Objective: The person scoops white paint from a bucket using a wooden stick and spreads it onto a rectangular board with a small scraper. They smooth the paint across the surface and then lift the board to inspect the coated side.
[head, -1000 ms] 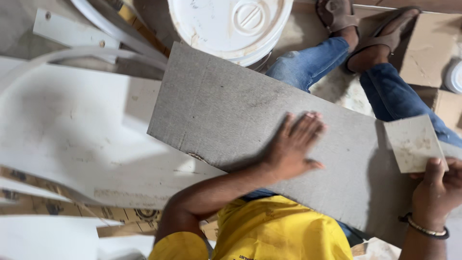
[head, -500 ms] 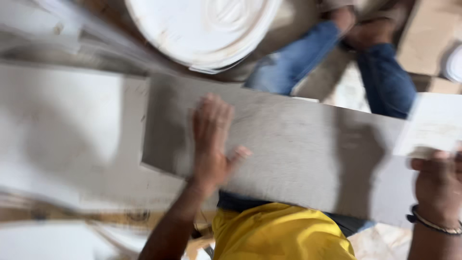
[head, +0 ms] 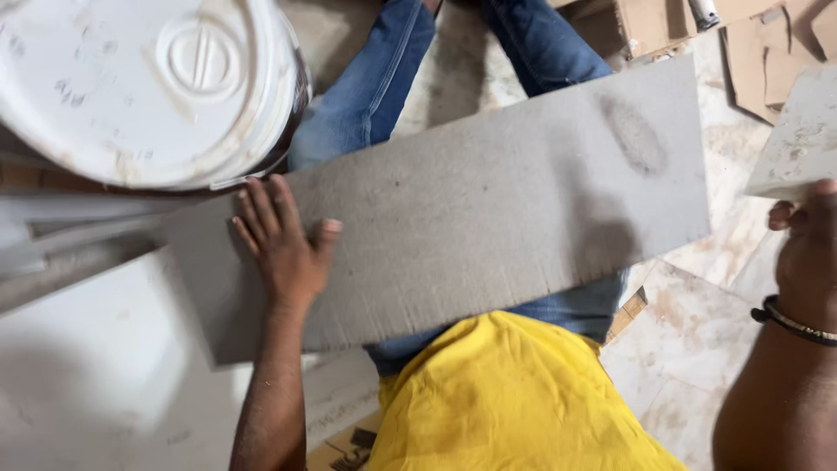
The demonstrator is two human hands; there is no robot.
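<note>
Now, our left hand (head: 283,240): open, palm flat and fingers spread on the left part of the grey board (head: 488,201).
Our right hand (head: 806,253): fingers curled on the lower edge of a small pale tile piece (head: 798,135), holding it up at the right edge of view; a dark bracelet (head: 789,318) sits on that wrist.
Grey board: long and flat, lying tilted across our lap, over the blue jeans (head: 375,87) and above the yellow shirt (head: 514,397).
White bucket (head: 148,87): just beyond the board's left end, near our left fingertips.
Cardboard scraps (head: 767,52): top right, on the marble floor (head: 689,349).
White sheet (head: 87,366): lower left, beside the board.
</note>
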